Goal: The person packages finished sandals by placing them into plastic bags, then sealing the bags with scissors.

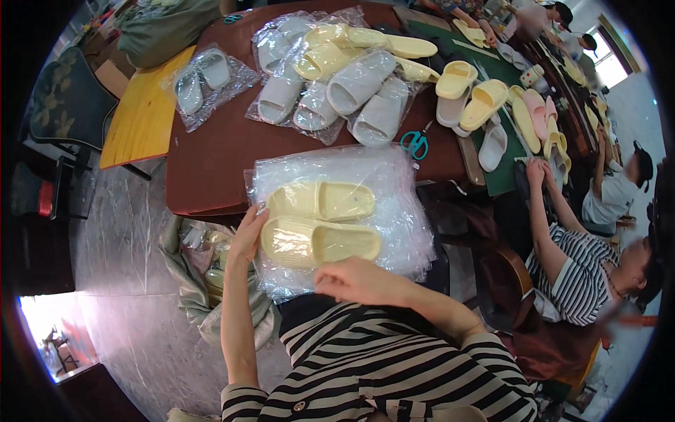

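While the left hand [248, 233] touches the left side of the clear bags [408, 235], the right hand [360, 281] curls loosely beside the yellow slippers [330, 240]; I can't tell if either pinches. The slippers lie by the worktop [211, 165]'s near edge, with room toward its near left corner.

shirt [380, 344]: striped, black alternating with pale beige; bands of fairly even width, bending with the folds of the cloth. left sleeve [242, 403] and right sleeve [496, 362]: short, same stripe. button [300, 406]: one, round, dark, on the shirt front. lower garment [304, 308]: plain black, partly visible below the hem. left hand [246, 235] and right hand [365, 281]: ungloved. forearms [239, 327]: uncovered, slender, tapering to the wrists.
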A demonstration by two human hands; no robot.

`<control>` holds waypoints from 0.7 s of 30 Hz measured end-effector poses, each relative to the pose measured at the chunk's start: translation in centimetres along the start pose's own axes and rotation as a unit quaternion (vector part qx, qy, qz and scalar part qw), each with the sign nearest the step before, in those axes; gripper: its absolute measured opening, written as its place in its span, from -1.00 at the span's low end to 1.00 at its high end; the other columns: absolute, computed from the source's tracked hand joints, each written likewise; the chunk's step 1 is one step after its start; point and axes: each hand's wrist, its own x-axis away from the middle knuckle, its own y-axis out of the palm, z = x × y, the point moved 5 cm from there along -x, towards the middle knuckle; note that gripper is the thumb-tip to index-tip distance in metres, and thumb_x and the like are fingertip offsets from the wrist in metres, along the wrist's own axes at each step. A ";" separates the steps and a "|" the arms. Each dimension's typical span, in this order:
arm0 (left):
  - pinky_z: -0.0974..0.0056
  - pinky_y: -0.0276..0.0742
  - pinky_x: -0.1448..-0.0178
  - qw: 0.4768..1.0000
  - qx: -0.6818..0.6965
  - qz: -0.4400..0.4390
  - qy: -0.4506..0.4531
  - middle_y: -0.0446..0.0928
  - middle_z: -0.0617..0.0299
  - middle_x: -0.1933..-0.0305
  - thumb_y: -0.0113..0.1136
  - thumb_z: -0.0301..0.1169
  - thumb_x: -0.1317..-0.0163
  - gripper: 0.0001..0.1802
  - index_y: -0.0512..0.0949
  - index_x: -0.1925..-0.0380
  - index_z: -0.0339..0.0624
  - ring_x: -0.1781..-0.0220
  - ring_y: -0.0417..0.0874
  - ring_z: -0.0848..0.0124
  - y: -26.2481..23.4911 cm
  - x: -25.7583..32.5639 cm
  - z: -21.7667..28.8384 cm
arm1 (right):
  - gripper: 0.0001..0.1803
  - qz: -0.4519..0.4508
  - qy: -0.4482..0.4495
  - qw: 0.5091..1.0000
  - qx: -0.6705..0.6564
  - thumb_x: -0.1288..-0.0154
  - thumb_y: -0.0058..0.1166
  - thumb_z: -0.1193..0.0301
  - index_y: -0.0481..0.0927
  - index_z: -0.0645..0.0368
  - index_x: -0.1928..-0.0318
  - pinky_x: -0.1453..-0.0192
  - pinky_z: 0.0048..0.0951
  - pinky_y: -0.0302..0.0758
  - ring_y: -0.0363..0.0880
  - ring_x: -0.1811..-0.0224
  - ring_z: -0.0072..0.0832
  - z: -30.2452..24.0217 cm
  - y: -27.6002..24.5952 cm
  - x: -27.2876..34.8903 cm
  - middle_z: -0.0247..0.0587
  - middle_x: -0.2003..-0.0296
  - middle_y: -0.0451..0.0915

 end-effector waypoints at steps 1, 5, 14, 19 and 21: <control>0.36 0.52 0.00 1.000 -0.015 0.024 -0.007 0.58 0.25 0.03 0.12 -0.22 -0.44 -0.61 0.41 -0.16 -0.15 0.04 0.59 0.50 -1.0 -0.3 -0.4 | -0.78 0.056 0.001 0.998 -0.020 -0.42 0.08 0.33 0.56 0.28 0.16 0.34 -0.43 0.53 0.66 0.39 -0.44 0.7 -1.5 0.7 -0.21 0.35 0.63; 0.38 0.52 0.10 0.995 -0.072 0.070 0.002 0.57 0.20 0.15 0.12 -0.22 -0.43 -0.66 0.44 -0.01 -0.24 0.14 0.58 0.49 -0.1 -1.6 -0.4 | -0.82 0.350 -0.033 0.935 -0.041 -0.50 -0.10 0.48 0.55 0.31 0.09 0.14 -0.51 0.60 0.65 0.22 -0.56 7.2 -10.2 3.1 -0.28 0.26 0.61; 0.28 0.56 0.07 0.965 -0.209 0.063 0.144 0.59 0.01 0.04 0.21 -0.40 -0.31 -0.48 0.29 -0.21 -0.31 0.12 0.64 0.36 1.4 -2.1 0.1 | -0.72 0.325 0.085 0.906 -0.258 -0.47 -0.09 0.55 0.43 0.30 -0.14 0.00 -0.44 0.66 0.67 0.07 -0.42 22.7 -17.5 -0.9 -0.11 0.07 0.58; 0.28 0.57 0.05 0.950 -0.268 0.086 0.137 0.57 -0.09 -0.05 0.22 -0.36 -0.33 -0.42 0.26 -0.29 -0.27 0.08 0.65 0.35 1.3 -1.2 -0.1 | -0.59 0.207 0.141 0.962 -0.111 -0.43 0.06 0.43 0.40 0.24 -0.23 0.04 -0.45 0.64 0.67 0.06 -0.45 19.2 -16.3 -2.6 -0.17 0.03 0.58; 0.29 0.58 0.07 0.954 -0.244 0.084 0.154 0.58 -0.09 -0.02 0.21 -0.38 -0.34 -0.42 0.25 -0.29 -0.27 0.09 0.65 0.36 1.4 -1.3 -0.2 | -0.54 0.197 0.165 0.964 -0.068 -0.41 0.10 0.39 0.39 0.22 -0.26 0.03 -0.45 0.62 0.66 0.04 -0.45 19.7 -16.7 -2.4 -0.20 0.00 0.58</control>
